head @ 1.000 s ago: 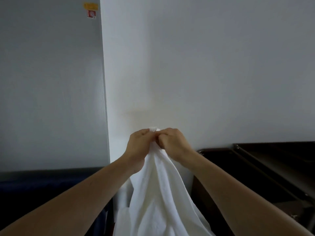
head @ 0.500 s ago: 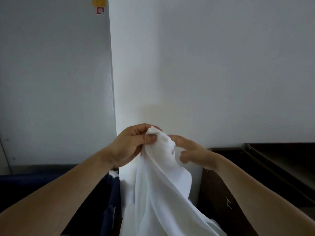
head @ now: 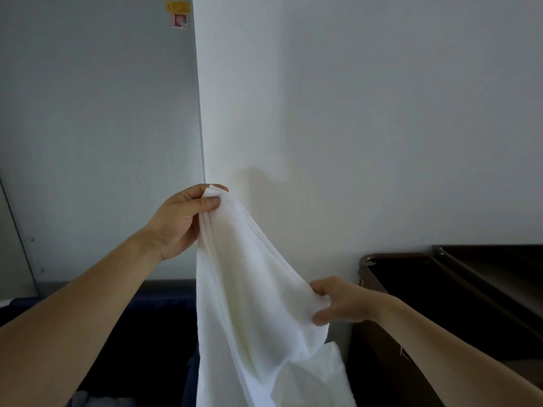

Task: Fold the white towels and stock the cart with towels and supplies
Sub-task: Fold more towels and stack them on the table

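towel (head: 252, 289) hanging long axis vertical, top corner pinched in left hand (head: 176, 221) fingers, right hand (head: 340, 302) fingers gripping its edge lower

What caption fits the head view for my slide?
Left hand holds a towel corner high; right hand grips its edge lower, beside the cart.

A white towel (head: 249, 289) hangs lengthwise in the air in front of a pale wall, unfolded and loosely creased. Its top corner is bunched and pinched in the left hand (head: 179, 224), raised high. From there one edge slopes down to the right, where the right hand (head: 343, 304) grips it lower down between thumb and fingers. The rest falls in soft folds out of view below. Just right of it stands the dark brown cart (head: 390, 286), its top tray rimmed.
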Motion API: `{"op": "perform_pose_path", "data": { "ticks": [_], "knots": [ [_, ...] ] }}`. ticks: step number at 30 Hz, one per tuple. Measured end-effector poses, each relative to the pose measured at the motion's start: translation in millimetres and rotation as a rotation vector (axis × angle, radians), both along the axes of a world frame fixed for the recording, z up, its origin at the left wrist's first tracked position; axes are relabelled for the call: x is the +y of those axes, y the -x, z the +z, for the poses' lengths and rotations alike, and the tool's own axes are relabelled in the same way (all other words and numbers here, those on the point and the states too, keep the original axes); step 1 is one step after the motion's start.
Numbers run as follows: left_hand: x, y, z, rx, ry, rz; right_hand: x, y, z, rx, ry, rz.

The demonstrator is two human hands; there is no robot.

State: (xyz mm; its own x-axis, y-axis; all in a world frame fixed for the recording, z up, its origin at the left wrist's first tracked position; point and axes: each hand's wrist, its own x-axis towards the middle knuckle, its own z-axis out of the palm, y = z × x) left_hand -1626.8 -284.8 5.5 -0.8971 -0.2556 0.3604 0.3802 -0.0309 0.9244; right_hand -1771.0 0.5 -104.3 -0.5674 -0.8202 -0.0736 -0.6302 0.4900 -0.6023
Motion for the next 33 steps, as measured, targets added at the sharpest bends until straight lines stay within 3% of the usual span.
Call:
{"op": "perform_pose_path", "data": {
  "ticks": [6,10,14,17,19,23,26,29,33],
  "knots": [
    [-10,7,-3,-0.032,0.097,0.105,16,16,-28,0.101,0.007,-0.113],
    [-28,6,-2,-0.08,0.169,0.159,40,28,-3,0.514,-0.041,-0.129],
    [-46,5,0,-0.13,0.241,0.168,51,38,30,0.407,-0.181,-0.157],
    [-44,8,9,-0.092,0.261,0.162,45,35,55,0.451,-0.334,-0.15],
    [-47,10,23,-0.024,0.237,0.244,45,26,73,0.448,-0.169,-0.112],
    [-73,18,65,0.096,0.292,0.517,45,-9,137,0.243,0.455,-0.12],
    [-73,28,112,0.194,0.358,0.66,41,-16,209,0.495,0.699,-0.277],
    [-62,36,149,0.226,0.409,0.71,35,-5,250,0.564,0.733,-0.423],
    [-67,36,152,0.1,0.562,0.678,35,5,261,0.638,0.451,-0.493]
  ]
}}
